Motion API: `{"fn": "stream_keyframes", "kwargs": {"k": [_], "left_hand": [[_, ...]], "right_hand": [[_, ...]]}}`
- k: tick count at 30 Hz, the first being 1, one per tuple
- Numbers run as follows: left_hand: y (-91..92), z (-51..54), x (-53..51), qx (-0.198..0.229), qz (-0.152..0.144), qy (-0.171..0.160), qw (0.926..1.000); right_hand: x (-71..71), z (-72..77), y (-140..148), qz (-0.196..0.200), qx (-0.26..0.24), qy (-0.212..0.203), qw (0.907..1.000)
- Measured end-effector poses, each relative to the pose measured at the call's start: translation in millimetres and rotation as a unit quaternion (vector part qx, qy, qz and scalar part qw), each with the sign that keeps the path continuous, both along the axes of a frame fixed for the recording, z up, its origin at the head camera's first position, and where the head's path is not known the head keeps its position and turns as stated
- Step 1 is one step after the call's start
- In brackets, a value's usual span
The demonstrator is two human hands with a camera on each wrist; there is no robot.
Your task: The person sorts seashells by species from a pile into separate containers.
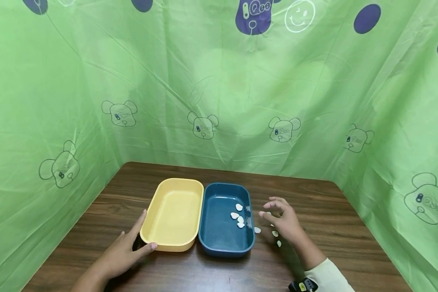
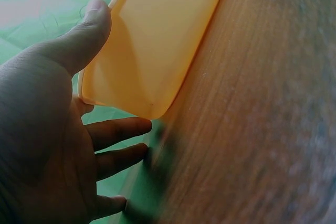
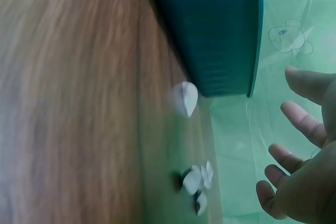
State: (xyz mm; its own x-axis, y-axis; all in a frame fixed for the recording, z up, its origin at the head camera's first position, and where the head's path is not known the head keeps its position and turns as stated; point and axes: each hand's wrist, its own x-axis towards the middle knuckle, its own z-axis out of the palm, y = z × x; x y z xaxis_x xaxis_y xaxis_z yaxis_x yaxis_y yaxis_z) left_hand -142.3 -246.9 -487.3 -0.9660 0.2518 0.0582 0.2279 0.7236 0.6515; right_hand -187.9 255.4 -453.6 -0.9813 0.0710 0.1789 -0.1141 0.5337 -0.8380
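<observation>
On the table stand a yellow tray (image 1: pixel 174 245) and a dark blue tray (image 1: pixel 224 252), side by side. My left hand (image 1: pixel 122 249) rests at the yellow tray's near left corner, thumb at the front and index finger along the left side. Its other fingers spread out straight below the rim in the left wrist view. Several small white pieces, perhaps shells or pebbles (image 1: pixel 235 215), lie inside the blue tray. Right of that tray, my right hand (image 1: pixel 286 221) hovers with fingers loosely bent and nothing visible between them. Below it are more white pieces (image 1: pixel 275 233), some partly hidden.
One white piece (image 1: pixel 257 230) lies close against the blue tray's right side. The brown wooden table (image 1: pixel 336 227) is backed by a green printed cloth (image 1: pixel 241 81) on the far side and both flanks. A dark wristband (image 1: pixel 303 285) shows at my right wrist.
</observation>
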Motion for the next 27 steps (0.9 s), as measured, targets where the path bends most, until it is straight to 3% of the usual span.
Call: {"fn": "stream_keyframes", "kwargs": {"k": [9, 15, 27], "left_hand": [[0.6, 0.3, 0.5, -0.01, 0.002, -0.007, 0.9999], [0.3, 0.6, 0.8, -0.015, 0.003, -0.01, 0.9998], [0.2, 0.0, -0.7, -0.012, -0.001, -0.003, 0.9999]], "right_hand": [[5.4, -15.0, 12.4, 0.001, 0.009, -0.003, 1.0], [5.1, -23.2, 15.2, 0.012, -0.012, 0.01, 0.9998], [-0.2, -49.5, 21.4, -0.002, -0.04, 0.008, 0.9992]]}}
